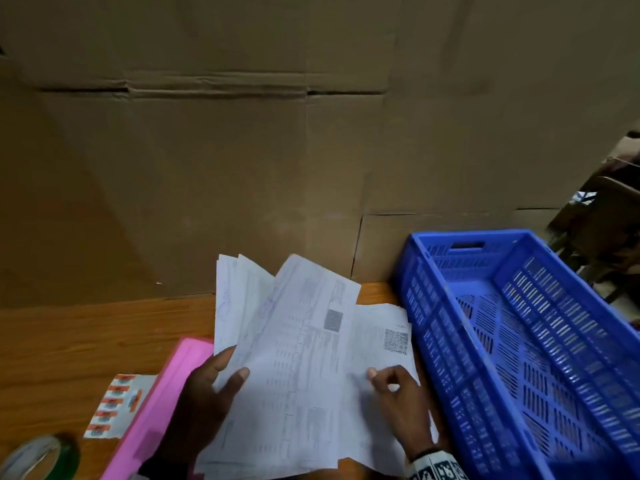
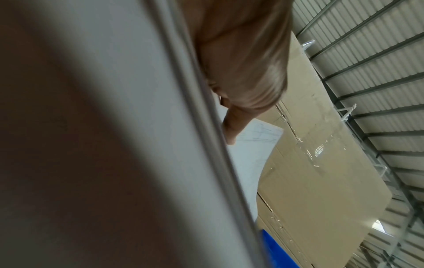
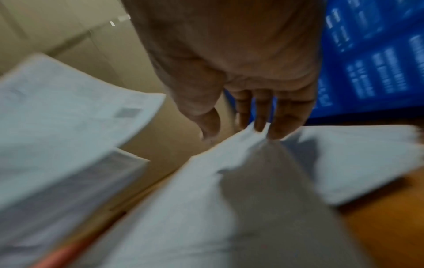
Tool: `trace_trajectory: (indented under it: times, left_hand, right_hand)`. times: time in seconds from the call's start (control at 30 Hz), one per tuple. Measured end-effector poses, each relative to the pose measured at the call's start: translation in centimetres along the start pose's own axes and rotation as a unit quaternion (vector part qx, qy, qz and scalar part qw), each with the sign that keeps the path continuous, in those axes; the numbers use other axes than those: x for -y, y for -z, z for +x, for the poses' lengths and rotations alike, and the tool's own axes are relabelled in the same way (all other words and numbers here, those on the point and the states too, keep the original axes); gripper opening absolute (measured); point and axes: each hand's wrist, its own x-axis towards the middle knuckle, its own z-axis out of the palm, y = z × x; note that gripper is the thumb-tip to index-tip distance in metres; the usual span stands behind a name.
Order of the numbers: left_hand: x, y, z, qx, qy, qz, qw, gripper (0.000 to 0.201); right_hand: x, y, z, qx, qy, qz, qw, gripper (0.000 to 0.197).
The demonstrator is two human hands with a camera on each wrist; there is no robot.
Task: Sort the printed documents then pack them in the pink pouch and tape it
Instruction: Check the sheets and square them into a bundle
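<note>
left hand clamps the fanned printed documents upright so each sheet shows; right hand pinches a sheet; pink pouch waits on the worktop.

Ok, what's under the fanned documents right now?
The left hand grips the documents above the wooden table. The pink pouch lies beside and partly beneath them. More sheets rest under the right hand; anything else there is covered.

On my right-wrist feed — right hand, fingertips pinching a white sheet. Left, more printed sheets; right, blue crate.
</note>
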Motion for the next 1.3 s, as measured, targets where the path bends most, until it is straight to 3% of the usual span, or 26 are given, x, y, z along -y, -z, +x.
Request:
trace_trajectory:
  times: [0.03, 0.1, 0.17, 0.27, 0.43, 0.6, 0.73, 0.8, 0.87, 0.93, 1.1, 1.17, 1.23, 1.3]
  left_hand:
    - [0.1, 0.2, 0.1, -0.008, 0.0, 0.0, 1.0, 0.059]
    - [0.2, 0.8, 0.2, -0.019, -0.001, 0.006, 1.0, 0.06]
    - [0.4, 1.3, 0.3, -0.029, -0.011, 0.007, 0.999, 0.069]
    - [0.7, 1.6, 0.6, -0.052, -0.015, -0.017, 0.998, 0.076]
    - [0.6, 1.9, 1.0, -0.053, -0.017, -0.042, 0.998, 0.075]
    - [1.1, 1.8, 1.3, -0.05, -0.032, -0.07, 0.996, 0.069]
    - [2.0, 1.6, 2.0, -0.046, -0.113, -0.105, 0.987, 0.08]
    - [2.8, 1.6, 2.3, -0.032, -0.135, -0.094, 0.986, 0.075]
    - [3.3, 1.4, 2.4, 0.001, -0.141, -0.075, 0.987, 0.053]
    - [3.6, 1.3, 2.3, 0.009, -0.123, -0.073, 0.99, 0.039]
    - [3.5, 0.9, 2.3, 0.004, -0.117, -0.088, 0.989, 0.051]
    - [3.2, 0.7, 2.2, 0.002, -0.127, -0.093, 0.988, 0.049]
    - [3.0, 0.5, 2.1, 0.0, -0.131, -0.098, 0.987, 0.05]
    - [2.6, 0.1, 1.9, 0.0, -0.14, -0.098, 0.985, 0.049]
  right_hand:
    - [-1.1, 0.2, 0.4, -0.021, -0.034, -0.067, 0.997, 0.032]
    - [-3.3, 0.5, 1.2, -0.012, -0.097, -0.193, 0.976, 0.069]
    - [-4.7, 0.7, 1.8, 0.001, -0.094, -0.222, 0.97, 0.084]
    - [-5.5, 1.2, 2.2, -0.023, -0.07, -0.175, 0.982, 0.075]
    - [-4.9, 1.9, 1.9, -0.061, -0.058, -0.119, 0.989, 0.032]
    - [-5.5, 1.7, 1.6, -0.055, -0.026, -0.157, 0.986, 0.022]
    - [-4.8, 1.7, 1.1, -0.078, 0.013, -0.138, 0.987, 0.028]
    - [-3.7, 2.1, 0.9, -0.1, 0.039, -0.112, 0.988, 0.023]
    - [-2.4, 2.7, 0.7, -0.134, 0.076, -0.09, 0.984, 0.013]
    - [-1.8, 3.4, 1.0, -0.178, 0.098, -0.063, 0.977, 0.018]
    - [1.0, 5.6, 1.3, -0.225, 0.121, 0.083, 0.963, 0.009]
    - [2.5, 6.2, 1.1, -0.187, 0.133, 0.195, 0.953, 0.008]
    - [3.8, 6.2, 0.8, -0.113, 0.108, 0.313, 0.937, 0.028]
    - [4.7, 5.5, 0.5, -0.023, 0.066, 0.353, 0.933, 0.027]
